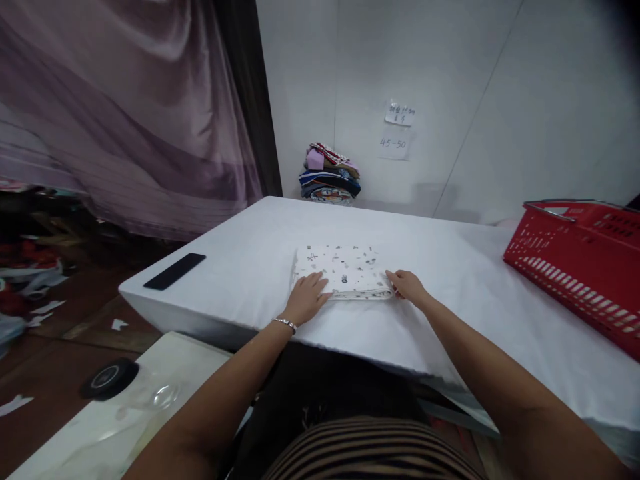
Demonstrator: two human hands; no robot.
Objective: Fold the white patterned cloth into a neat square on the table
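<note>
A folded white cloth [345, 267] with small dark printed figures lies flat near the front edge of the white-covered table [240, 247]. My left hand [306, 299] rests on its left front corner, fingers stretched out over the fabric. At the opposite side, my right hand [407, 287] pinches the right front corner between thumb and fingers. The layered front fold of the cloth shows between both hands.
A red plastic basket [575, 260] stands at the table's right. A dark flat slab [175, 271] lies at the left. Folded clothes [330, 175] are piled against the back wall, below paper notes [395, 143]. Lower left, a white surface [170, 353] carries a black round object [111, 379].
</note>
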